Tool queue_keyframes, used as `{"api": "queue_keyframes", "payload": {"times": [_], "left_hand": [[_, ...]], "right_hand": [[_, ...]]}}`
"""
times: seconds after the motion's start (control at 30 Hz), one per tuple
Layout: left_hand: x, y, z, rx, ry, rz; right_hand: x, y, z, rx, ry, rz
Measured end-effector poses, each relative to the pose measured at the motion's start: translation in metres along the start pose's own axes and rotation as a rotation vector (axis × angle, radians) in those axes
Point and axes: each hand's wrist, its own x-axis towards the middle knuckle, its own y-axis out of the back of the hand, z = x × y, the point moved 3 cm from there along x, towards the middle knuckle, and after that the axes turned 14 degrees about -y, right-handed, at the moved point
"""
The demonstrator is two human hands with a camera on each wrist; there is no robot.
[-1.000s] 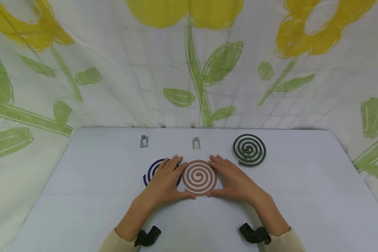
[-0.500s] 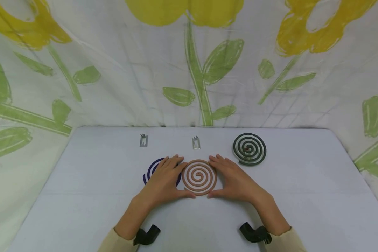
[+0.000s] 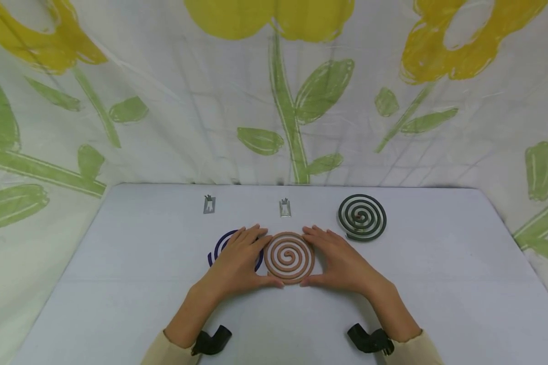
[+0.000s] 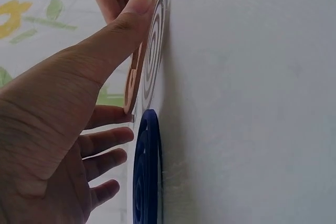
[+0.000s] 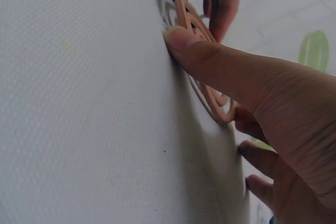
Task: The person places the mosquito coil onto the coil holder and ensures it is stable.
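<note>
A light brown mosquito coil [image 3: 289, 257] lies between my two hands, roughly level in the head view. My left hand [image 3: 238, 263] holds its left edge with thumb and index finger, and my right hand [image 3: 342, 261] does the same at its right edge. In the left wrist view the brown coil [image 4: 134, 74] looks raised slightly off the table, with a spiral shadow beneath. Under the left hand's outer fingers lies a dark blue mosquito coil [image 3: 217, 247], partly hidden. The right wrist view shows my right thumb [image 5: 184, 40] at the brown coil's near rim.
Two small silver metal coil stands [image 3: 209, 205] lie near the back of the white table [image 3: 438, 284]. A dark green mosquito coil [image 3: 362, 217] is at the back right. Behind the table hangs a white cloth [image 3: 178, 126] with painted flowers.
</note>
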Motion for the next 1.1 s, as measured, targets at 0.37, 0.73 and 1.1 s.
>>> {"api": "queue_keyframes", "payload": {"times": [0.37, 0.73, 1.1], "left_hand": [[-0.001, 0.010, -0.004, -0.013, -0.002, 0.049], [0.000, 0.009, -0.006, -0.033, 0.012, 0.055], [0.000, 0.007, -0.004, -0.053, 0.031, 0.052]], "right_hand": [[0.001, 0.001, -0.002, 0.051, 0.043, 0.065], [0.001, 0.002, -0.005, 0.055, 0.035, 0.123], [0.001, -0.001, -0.010, 0.057, -0.002, 0.133]]}}
